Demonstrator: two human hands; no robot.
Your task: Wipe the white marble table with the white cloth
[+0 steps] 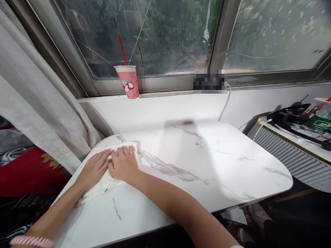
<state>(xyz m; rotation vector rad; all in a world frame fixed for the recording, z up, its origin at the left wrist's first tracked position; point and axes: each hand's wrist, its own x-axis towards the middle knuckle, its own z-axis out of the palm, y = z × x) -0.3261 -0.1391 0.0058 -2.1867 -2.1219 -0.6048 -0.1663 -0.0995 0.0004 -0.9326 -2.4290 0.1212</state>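
Note:
A cream-white cloth (113, 184) lies spread on the left part of a white marble-patterned table (165, 148). On the cloth my left hand (96, 167) rests flat, fingers stretched forward and close together. Beside it, my right hand (124, 162) presses down on the cloth near its far right corner, with the fingers extended and slightly bent. The two hands touch or nearly touch at the thumb side. Neither one is wrapped round anything. A pink coiled band (31, 241) circles my left wrist.
A pink paper cup (129, 84) with a red straw stands on the window sill, near a blurred dark object (209, 81) with a white cable. A light curtain (46, 79) hangs at the left. To the right, a ribbed white cabinet (287, 151) carries a green-labelled bottle (320, 122).

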